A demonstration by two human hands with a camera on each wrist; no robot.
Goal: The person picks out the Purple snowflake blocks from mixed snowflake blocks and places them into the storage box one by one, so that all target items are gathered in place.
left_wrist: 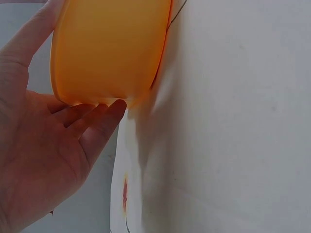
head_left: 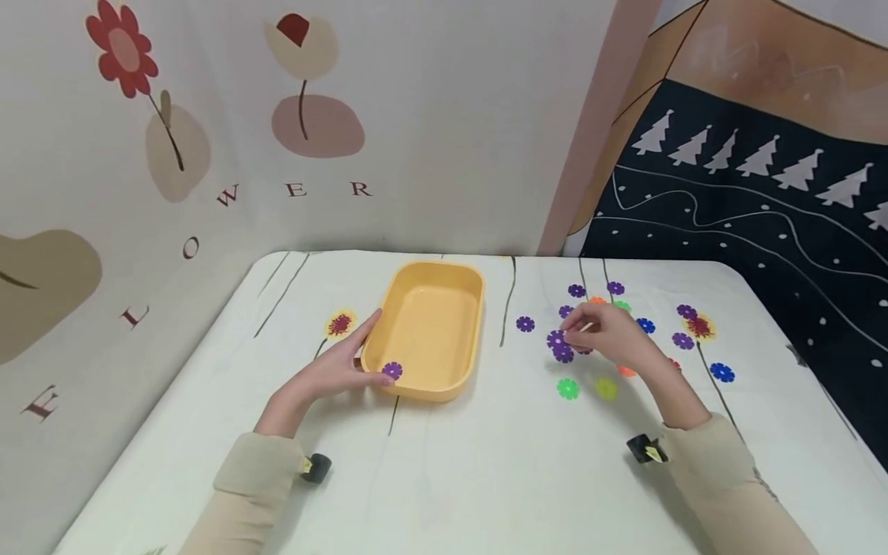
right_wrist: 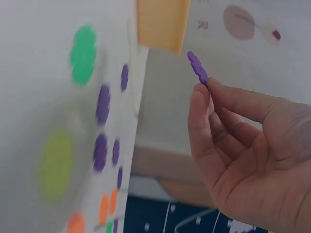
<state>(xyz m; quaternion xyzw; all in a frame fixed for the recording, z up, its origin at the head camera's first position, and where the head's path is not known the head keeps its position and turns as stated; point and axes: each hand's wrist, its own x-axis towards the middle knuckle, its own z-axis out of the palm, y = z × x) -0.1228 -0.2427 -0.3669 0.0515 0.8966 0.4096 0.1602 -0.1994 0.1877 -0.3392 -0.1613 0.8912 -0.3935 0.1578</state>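
My left hand grips the near left corner of a yellow rectangular tub. In the left wrist view, that hand's fingertips reach under the tub's end. A purple flower-shaped disc shows in the tub's near left corner, beside the thumb. Over the scattered discs on the right is my right hand. It pinches a purple flower-shaped disc between thumb and fingertip, edge-on in the right wrist view. Below it lie more purple discs, with a green disc and a yellow-green disc nearer me.
Around the right hand lie several more discs, including a blue disc, another purple disc and an orange disc. The white tablecloth has printed flowers. Printed curtains hang behind the table.
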